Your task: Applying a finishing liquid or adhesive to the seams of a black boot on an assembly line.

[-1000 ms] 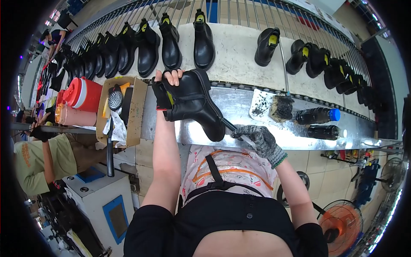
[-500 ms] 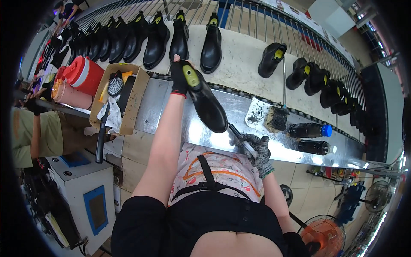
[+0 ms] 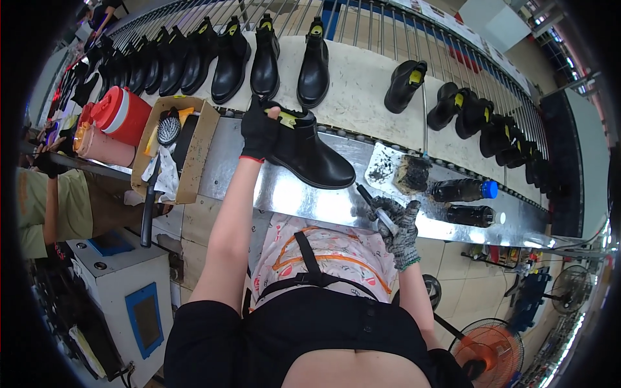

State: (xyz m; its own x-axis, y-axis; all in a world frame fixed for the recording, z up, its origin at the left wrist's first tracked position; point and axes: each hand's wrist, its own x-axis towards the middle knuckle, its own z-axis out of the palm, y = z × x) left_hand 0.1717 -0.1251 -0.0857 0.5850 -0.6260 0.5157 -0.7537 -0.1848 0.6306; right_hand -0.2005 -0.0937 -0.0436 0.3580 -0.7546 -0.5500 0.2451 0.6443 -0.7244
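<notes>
The metal bench [image 3: 304,197] runs left to right before me. On it stands the black boot [image 3: 310,155], toe pointing right; my left hand [image 3: 260,128] grips its collar at the far left. My right hand [image 3: 398,223], nearer, fingers closed around a thin brush [image 3: 374,205].

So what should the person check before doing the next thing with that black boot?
1. Left hand has a grip on the black boot: ok, the gloved hand holds its top opening.
2. Boot steady: ok, its sole rests on the metal bench.
3. Right hand holds the brush: ok, gripped in the grey glove.
4. Brush loaded with polish: cannot tell, tip too small.
5. Polish pad within reach: ok, just beside the right hand.
6. Bottles clear of the boot: ok, lying off to the right.
</notes>
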